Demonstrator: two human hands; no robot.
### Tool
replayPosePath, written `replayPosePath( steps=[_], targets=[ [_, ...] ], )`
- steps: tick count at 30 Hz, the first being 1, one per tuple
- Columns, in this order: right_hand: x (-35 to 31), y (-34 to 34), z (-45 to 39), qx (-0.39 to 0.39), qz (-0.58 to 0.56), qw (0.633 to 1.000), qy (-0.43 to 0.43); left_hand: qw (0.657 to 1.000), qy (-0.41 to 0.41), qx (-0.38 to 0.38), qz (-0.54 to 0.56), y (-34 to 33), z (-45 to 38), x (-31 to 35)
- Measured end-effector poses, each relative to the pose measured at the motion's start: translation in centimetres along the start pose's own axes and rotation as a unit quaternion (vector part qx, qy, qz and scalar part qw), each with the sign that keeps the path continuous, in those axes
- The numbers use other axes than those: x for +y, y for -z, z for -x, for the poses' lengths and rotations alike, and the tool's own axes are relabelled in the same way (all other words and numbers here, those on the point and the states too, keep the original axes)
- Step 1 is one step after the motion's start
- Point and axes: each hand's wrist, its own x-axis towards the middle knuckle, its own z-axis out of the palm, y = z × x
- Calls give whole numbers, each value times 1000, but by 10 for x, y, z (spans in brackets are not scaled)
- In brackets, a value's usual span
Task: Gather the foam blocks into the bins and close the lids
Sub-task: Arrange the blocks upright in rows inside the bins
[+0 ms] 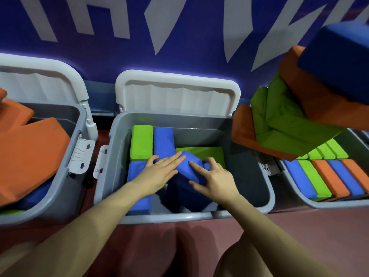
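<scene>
Three grey bins sit in a row against the blue wall point(179, 27), and I have both hands down inside the middle bin point(199, 215). My left hand point(159, 173) lies flat with straight fingers across the top of a dark blue block point(185, 194), which sits tilted near the front of the bin. My right hand point(214, 181) rests on the same block with its fingers bent and spread over the upper edge, gripping it. Around it lie other foam blocks: a green block point(141, 141) and a blue block point(163, 141) at the back, another green one point(207, 153) flat behind my hands. The white lid point(177, 90) stands open against the wall. The left bin point(60, 188) holds big orange pieces point(28, 154), lid up. The right bin point(299, 196) holds neat rows of blue, green and orange blocks, with a loose stack point(289, 108) of orange, green and blue foam towering over it
</scene>
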Motion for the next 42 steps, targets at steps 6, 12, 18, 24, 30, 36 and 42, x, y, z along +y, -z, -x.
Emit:
replayPosePath(
  steps=[6, 12, 18, 24, 30, 36, 42],
  targets=[
    [-45, 29, -3, 69, 51, 995, -56, 999, -12, 49, -17, 37, -2, -6],
    [-77, 45, -4, 49, 38, 991, -118, 996, -9, 39, -79, 61, 5, -14],
    [-103, 44, -7, 17, 24, 981, -192, 986, -7, 11, -167, 84, 1, -17],
    [-108, 37, -4, 18, 12, 980, -197, 995, 28, 11, -92, 73, 10, -19],
    [-107, 20, -2, -65, -44, 986, -147, 993, 89, 25, -69, 52, 21, -25],
    [-107, -10, -16, -91, -79, 982, -145, 975, 209, 4, -68, 21, 46, -44],
    [-96, -36, -21, -112, -124, 970, -175, 964, 210, -50, -155, -8, 56, -46]
  ],
)
